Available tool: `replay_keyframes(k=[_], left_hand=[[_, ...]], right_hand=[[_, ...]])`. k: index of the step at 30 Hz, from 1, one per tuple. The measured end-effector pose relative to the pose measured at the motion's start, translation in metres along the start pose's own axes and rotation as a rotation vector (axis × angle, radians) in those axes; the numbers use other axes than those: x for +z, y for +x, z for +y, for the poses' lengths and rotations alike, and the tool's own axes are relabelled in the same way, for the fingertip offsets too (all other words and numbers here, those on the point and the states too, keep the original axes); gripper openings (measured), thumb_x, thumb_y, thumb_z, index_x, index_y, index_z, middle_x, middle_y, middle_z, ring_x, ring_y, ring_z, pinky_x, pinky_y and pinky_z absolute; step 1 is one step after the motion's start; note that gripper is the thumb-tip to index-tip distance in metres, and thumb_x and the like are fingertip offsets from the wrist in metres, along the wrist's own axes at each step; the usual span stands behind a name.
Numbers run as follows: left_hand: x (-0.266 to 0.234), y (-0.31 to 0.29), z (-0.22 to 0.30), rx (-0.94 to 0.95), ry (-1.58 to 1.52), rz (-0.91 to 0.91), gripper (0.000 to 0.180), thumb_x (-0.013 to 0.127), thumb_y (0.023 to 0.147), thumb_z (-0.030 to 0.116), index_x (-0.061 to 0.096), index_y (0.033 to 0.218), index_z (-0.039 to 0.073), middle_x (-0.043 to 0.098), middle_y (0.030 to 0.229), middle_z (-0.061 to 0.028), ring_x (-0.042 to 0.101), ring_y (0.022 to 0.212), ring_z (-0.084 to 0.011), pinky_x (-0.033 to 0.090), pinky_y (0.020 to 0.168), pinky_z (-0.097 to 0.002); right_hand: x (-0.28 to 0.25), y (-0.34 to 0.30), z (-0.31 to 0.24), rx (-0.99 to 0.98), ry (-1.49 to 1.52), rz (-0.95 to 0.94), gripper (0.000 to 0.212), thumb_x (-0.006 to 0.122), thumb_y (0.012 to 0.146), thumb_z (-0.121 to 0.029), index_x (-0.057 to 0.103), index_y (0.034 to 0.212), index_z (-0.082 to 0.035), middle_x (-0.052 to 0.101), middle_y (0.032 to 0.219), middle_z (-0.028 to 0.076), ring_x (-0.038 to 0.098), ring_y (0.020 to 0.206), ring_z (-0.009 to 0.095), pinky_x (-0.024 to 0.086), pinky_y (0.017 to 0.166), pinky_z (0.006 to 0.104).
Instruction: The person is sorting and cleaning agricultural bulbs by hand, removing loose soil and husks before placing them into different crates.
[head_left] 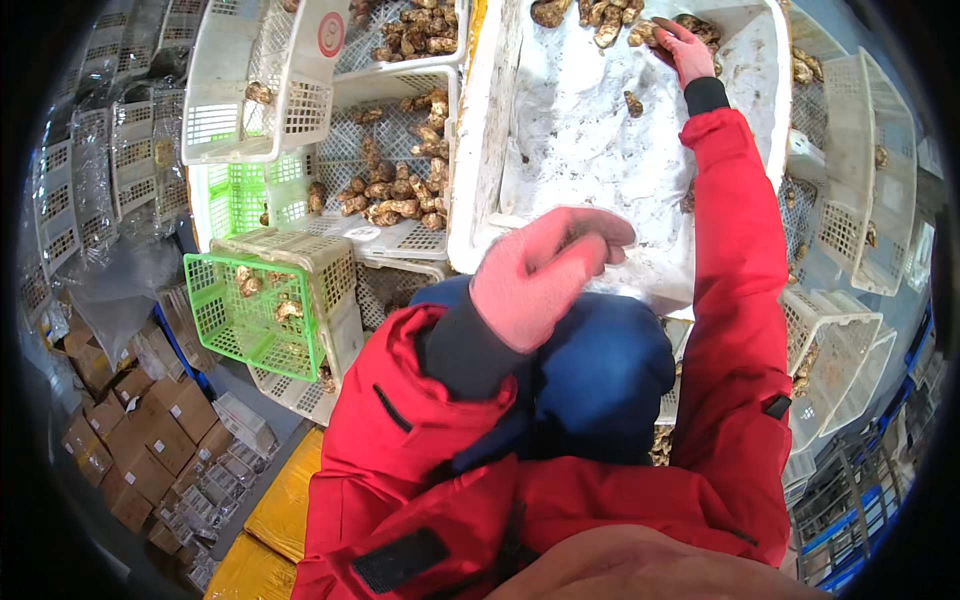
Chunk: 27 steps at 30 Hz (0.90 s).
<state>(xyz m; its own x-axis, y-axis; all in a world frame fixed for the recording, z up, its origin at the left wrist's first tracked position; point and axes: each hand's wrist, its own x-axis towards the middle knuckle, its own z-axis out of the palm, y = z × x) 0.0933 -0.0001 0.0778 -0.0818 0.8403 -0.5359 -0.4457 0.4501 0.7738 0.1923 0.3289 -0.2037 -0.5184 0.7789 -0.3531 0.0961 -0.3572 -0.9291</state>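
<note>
A white foam box with a white lining stands in front of me, brown-and-cream mushrooms gathered along its far end. One small mushroom lies alone on the lining. My right hand, in a pink glove, reaches to the far right of the box. Its fingers stretch over the mushrooms there, touching them; no firm grip shows. Above the box's near left edge hovers my left hand, also gloved in pink and slightly blurred. Its fingers are loosely bent and apart, with nothing visible in them.
White plastic baskets holding mushrooms stand left of the box; one basket is tipped. A green basket sits lower left. More white baskets line the right side. Cardboard boxes and yellow-wrapped blocks are at lower left.
</note>
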Motion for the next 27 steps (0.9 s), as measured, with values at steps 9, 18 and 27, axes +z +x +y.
replay_keyframes(k=[9, 18, 27], left_hand=[[-0.001, 0.008, -0.016, 0.11, -0.189, 0.221, 0.054, 0.053, 0.078, 0.031, 0.037, 0.115, -0.004, 0.051, 0.104, -0.0137, 0.052, 0.09, -0.0182, 0.042, 0.075, -0.0268], [-0.006, 0.006, -0.019, 0.167, -0.203, 0.112, 0.036, 0.049, 0.08, 0.028, 0.047, 0.1, -0.001, 0.057, 0.09, -0.0138, 0.057, 0.074, -0.0206, 0.045, 0.063, -0.0303], [-0.015, 0.003, -0.021, 0.118, -0.202, -0.012, 0.034, 0.045, 0.081, 0.033, 0.051, 0.097, 0.003, 0.059, 0.085, -0.0089, 0.056, 0.073, -0.0171, 0.043, 0.065, -0.0291]], right_hand=[[0.108, -0.192, -0.142, -0.249, 0.145, -0.5, 0.036, 0.049, 0.078, -0.006, 0.045, 0.113, 0.0, 0.052, 0.107, 0.006, 0.05, 0.095, 0.013, 0.04, 0.083, 0.0259], [0.136, -0.274, -0.169, -0.301, 0.017, -0.284, 0.028, 0.049, 0.08, -0.015, 0.053, 0.106, -0.005, 0.055, 0.095, -0.001, 0.049, 0.079, 0.007, 0.04, 0.072, 0.0218], [0.148, -0.275, -0.148, -0.234, 0.338, -0.449, 0.041, 0.042, 0.085, -0.035, 0.047, 0.112, -0.005, 0.051, 0.088, 0.0, 0.045, 0.069, 0.007, 0.04, 0.066, 0.0198]])
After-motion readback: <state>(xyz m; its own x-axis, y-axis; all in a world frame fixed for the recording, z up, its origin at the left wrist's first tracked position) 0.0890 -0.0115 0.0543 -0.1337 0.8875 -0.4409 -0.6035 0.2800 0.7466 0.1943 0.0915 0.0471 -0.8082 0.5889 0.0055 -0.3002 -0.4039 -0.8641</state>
